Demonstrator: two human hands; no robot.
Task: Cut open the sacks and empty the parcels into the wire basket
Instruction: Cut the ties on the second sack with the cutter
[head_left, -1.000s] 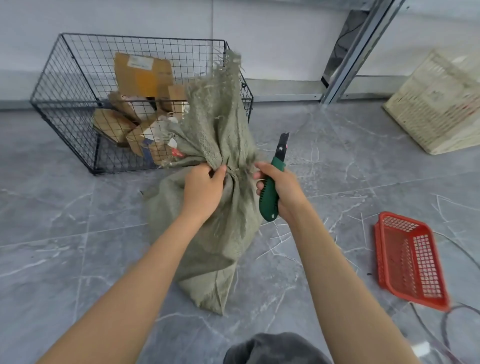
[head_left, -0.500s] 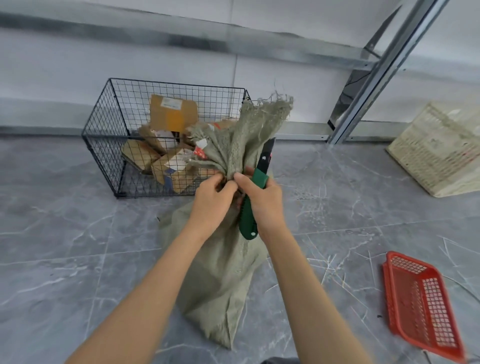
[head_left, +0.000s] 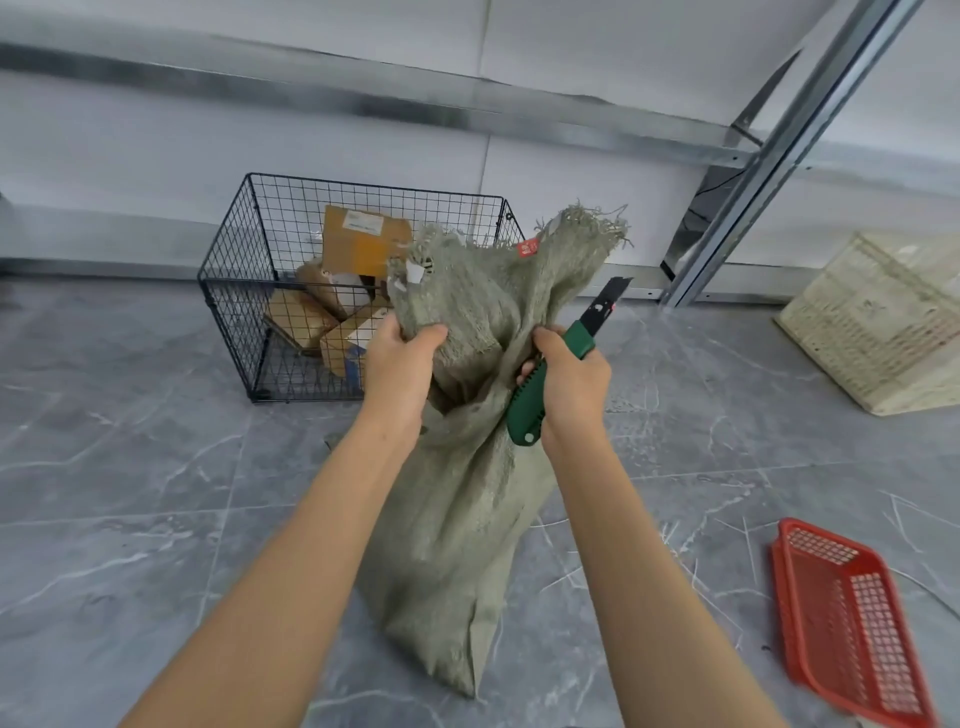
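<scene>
A grey-green woven sack stands on the floor in front of me, its frayed mouth spread open at the top. My left hand grips the left edge of the mouth. My right hand holds a green utility knife with its blade out and pointing up to the right, and its fingers also pinch the right edge of the sack. Behind the sack sits a black wire basket holding several cardboard parcels. What is inside the sack is hidden.
A red plastic tray lies on the grey tiled floor at the lower right. A pale woven sack or bale rests at the far right. A metal shelf upright rises behind, by the wall.
The tied neck of the sack has come open. My hands have moved apart and pulled the mouth wide, where before they pinched the bunched neck together.
</scene>
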